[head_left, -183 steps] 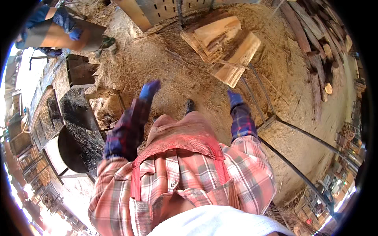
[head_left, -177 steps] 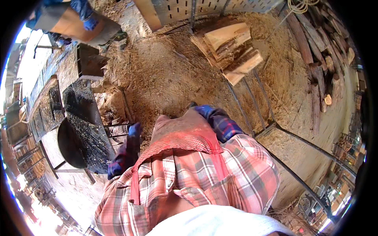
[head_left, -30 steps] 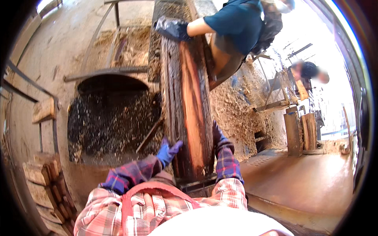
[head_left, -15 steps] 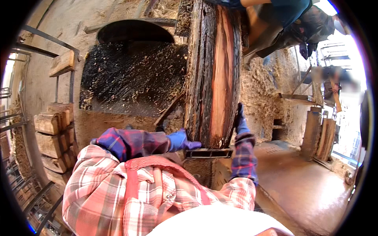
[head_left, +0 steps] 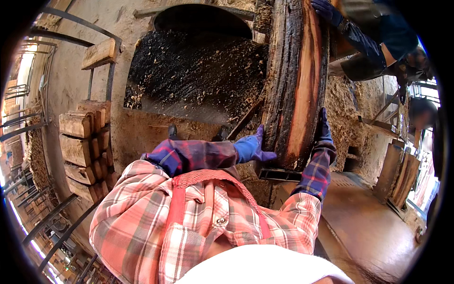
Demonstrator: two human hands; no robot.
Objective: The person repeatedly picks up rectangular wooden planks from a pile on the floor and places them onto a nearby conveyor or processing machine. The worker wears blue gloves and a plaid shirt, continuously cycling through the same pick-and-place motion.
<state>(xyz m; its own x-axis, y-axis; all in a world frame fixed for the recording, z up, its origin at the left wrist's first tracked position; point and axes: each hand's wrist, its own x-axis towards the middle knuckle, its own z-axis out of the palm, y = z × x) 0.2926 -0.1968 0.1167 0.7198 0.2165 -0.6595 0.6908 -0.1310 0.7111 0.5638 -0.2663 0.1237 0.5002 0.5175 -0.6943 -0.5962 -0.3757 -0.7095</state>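
A long log [head_left: 294, 85] with dark rough bark and a strip of bare reddish wood runs away from me. Its near end sits just above a dark rectangular metal frame [head_left: 280, 174]. My left hand [head_left: 255, 146], in a blue glove, holds the near left corner, fingers up along the side and thumb across the end. Gloved as well, my right hand [head_left: 323, 127] is pressed along the log's right side with its fingers stretched forward. At the far end, a co-worker's gloved hand [head_left: 326, 11] rests on the log.
A dark sheet [head_left: 194, 75] strewn with wood chips lies left of the log, below a large black disc [head_left: 203, 21]. Stacked wood blocks [head_left: 78, 144] stand at the left. A smooth brown surface [head_left: 364, 227] is at lower right, with upright planks [head_left: 396, 177] behind it.
The whole view has shifted, so the log and both hands appear farther right. Both hands stay at the log's near end. The co-worker's gloved hand on the log has come into view.
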